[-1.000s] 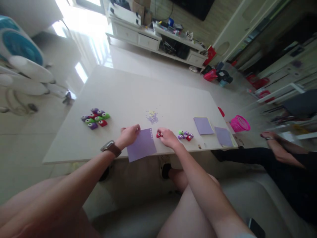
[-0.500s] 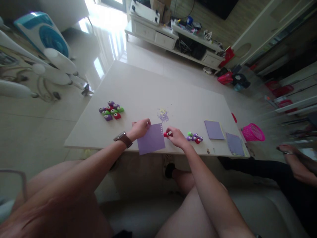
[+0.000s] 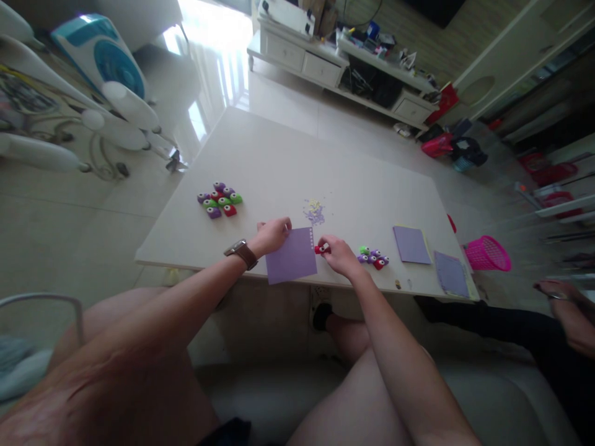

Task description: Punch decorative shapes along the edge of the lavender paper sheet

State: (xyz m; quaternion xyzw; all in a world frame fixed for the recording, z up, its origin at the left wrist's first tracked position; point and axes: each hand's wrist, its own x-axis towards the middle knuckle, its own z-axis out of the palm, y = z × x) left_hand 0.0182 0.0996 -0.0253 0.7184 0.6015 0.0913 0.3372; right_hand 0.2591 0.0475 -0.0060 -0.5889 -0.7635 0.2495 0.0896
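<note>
the left hand (image 3: 274, 234) rests flat on the upper left corner of the purple paper sheet (image 3: 292, 263), pinning it to the white table (image 3: 279, 161) near the front edge. the right hand (image 3: 338, 255) is closed around a small red punch (image 3: 320, 249), which sits against the sheet's right edge. a row of tiny holes runs down that edge, just above where the punch is. compared with a second ago the punch has crept a little lower along the edge, while the left hand has stayed put on the corner; so i judge the punching is moving down the side, with most of that edge left to do. a little heap of purple and yellow confetti (image 3: 315, 212) lies just beyond the sheet. a cluster of coloured punches (image 3: 219, 199) sits well to the left, a smaller cluster of punches (image 3: 372, 256) just right of the right hand, then two more purple sheets (image 3: 411, 244) and a pink basket (image 3: 488, 254) off the table's right end
</note>
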